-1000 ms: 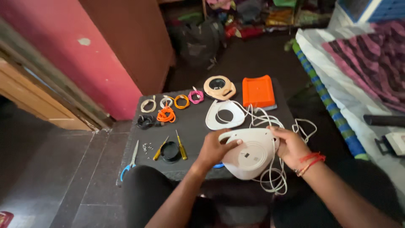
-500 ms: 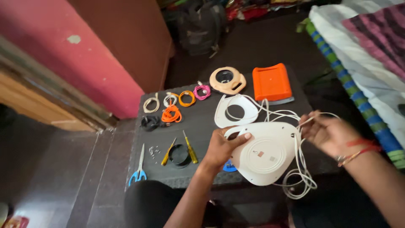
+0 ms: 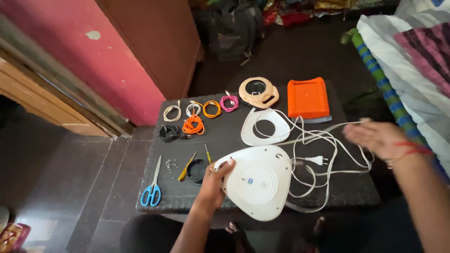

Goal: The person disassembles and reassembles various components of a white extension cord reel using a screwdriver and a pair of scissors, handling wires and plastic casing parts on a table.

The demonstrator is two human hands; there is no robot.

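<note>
My left hand (image 3: pixel 213 182) grips the left edge of a white, rounded-triangular appliance body (image 3: pixel 258 183) that lies flat side up at the front of a small dark table (image 3: pixel 220 140). My right hand (image 3: pixel 377 138), blurred with motion, is out to the right and holds a stretch of the white power cord (image 3: pixel 323 133), pulled taut from the appliance. The rest of the cord lies in loose loops with its plug (image 3: pixel 318 160) beside the body.
A white ring-shaped cover (image 3: pixel 265 126), a beige round part (image 3: pixel 258 92) and an orange lid (image 3: pixel 308 97) lie behind. Several coiled cables (image 3: pixel 193 125) sit at the back left. Blue-handled scissors (image 3: pixel 153 185), screws (image 3: pixel 171 164), yellow screwdrivers (image 3: pixel 187 166). A bed (image 3: pixel 412 61) stands to the right.
The appliance body has been turned flat side up and set on the table. My right hand left it, took the cord and swung out to the right, pulling the cord taut.
</note>
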